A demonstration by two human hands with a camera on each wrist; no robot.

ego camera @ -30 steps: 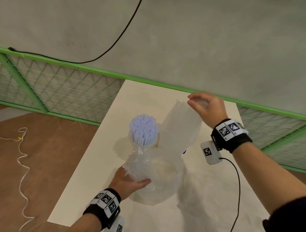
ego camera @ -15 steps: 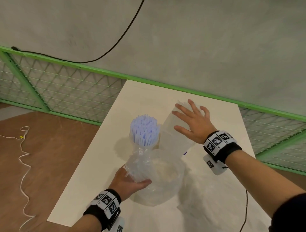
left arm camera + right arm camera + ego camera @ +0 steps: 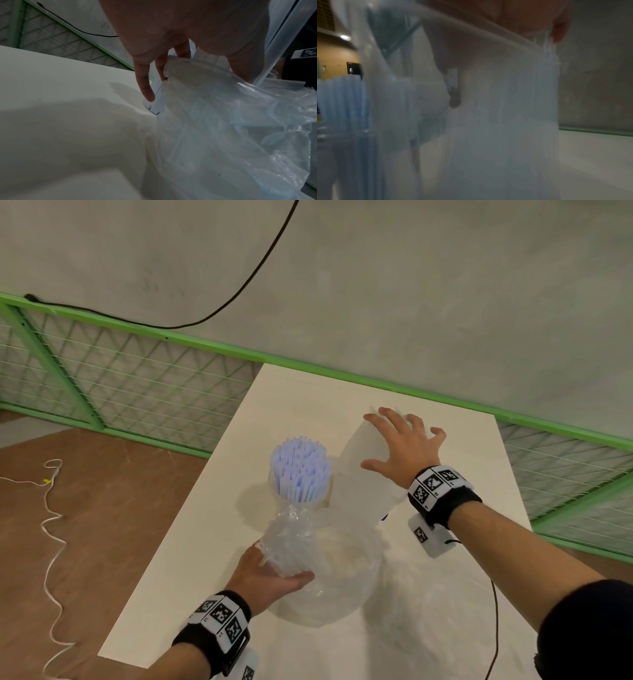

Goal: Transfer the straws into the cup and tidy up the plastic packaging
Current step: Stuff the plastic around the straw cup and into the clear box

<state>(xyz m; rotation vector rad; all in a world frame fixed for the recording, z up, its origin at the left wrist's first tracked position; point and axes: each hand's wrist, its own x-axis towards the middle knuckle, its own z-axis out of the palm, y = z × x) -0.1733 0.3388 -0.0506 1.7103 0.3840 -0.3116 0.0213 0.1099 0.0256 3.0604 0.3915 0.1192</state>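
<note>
Gripping the crinkled lower end of the plastic packaging, the left hand has thumb and fingers curled round it; the wrist view shows the fingers against white ribbed plastic next to the film. Right hand spread flat, fingers straight and splayed, palm pressing on the flat upper sheet of the same packaging, which slopes away from the left hand toward the right one. Straws stand upright in the clear cup, just beyond the left hand and just to the thumb side of the right hand; pale blue, bunched, tips above the rim. Cup sits on the white table. Right wrist view blurred, looks through cloudy film at the straws.
</note>
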